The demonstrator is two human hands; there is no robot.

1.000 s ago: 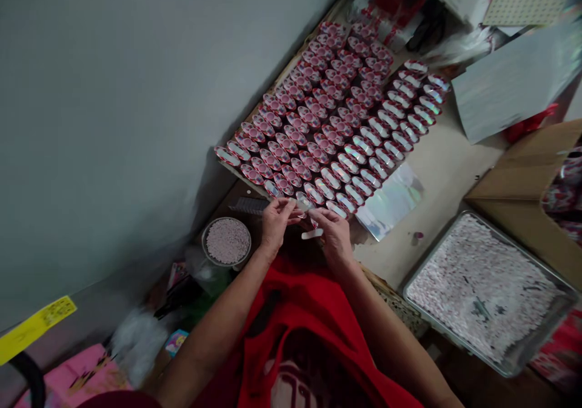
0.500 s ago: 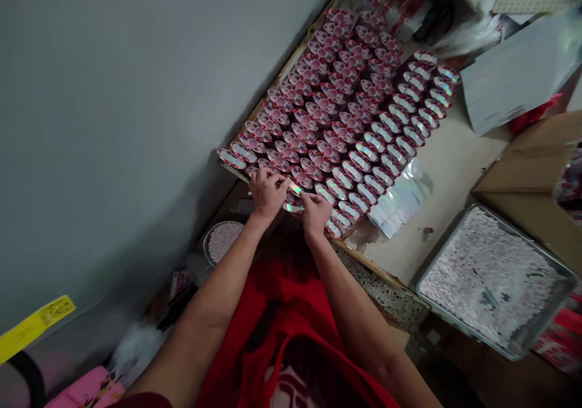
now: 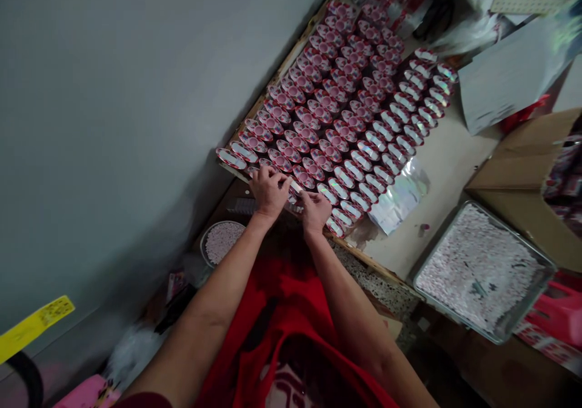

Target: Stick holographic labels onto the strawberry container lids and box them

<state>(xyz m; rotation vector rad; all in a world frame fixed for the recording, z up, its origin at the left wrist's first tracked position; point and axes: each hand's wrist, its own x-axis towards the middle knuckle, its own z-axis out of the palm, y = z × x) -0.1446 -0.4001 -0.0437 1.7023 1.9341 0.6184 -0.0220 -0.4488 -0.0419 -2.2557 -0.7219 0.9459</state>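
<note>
At the near edge of the table, my left hand (image 3: 268,193) and my right hand (image 3: 317,211) work close together with their fingers pinched. Between their fingertips is a shiny silver strip (image 3: 296,186), one end at each hand, over a red-and-white oval pack. Rows of similar oval-topped packs (image 3: 307,117) stand just beyond my hands, with round pink centres showing. To the right, other packs (image 3: 353,170) carry silver strips across their tops. Two more with strips (image 3: 231,157) sit at the left corner. My fingers partly hide the pack beneath them.
A shiny silver sheet (image 3: 400,196) lies right of the rows. Further right are a metal tray (image 3: 421,277) of small pale pieces and an open cardboard box (image 3: 504,180). A bowl of pale pieces (image 3: 222,242) sits below the table. A grey wall (image 3: 136,93) borders the left.
Both hands stay at almost the same spot, and the strip between them has tilted slightly, losing its bright rainbow glint. The view has shifted a little, so the tray and box appear further left.
</note>
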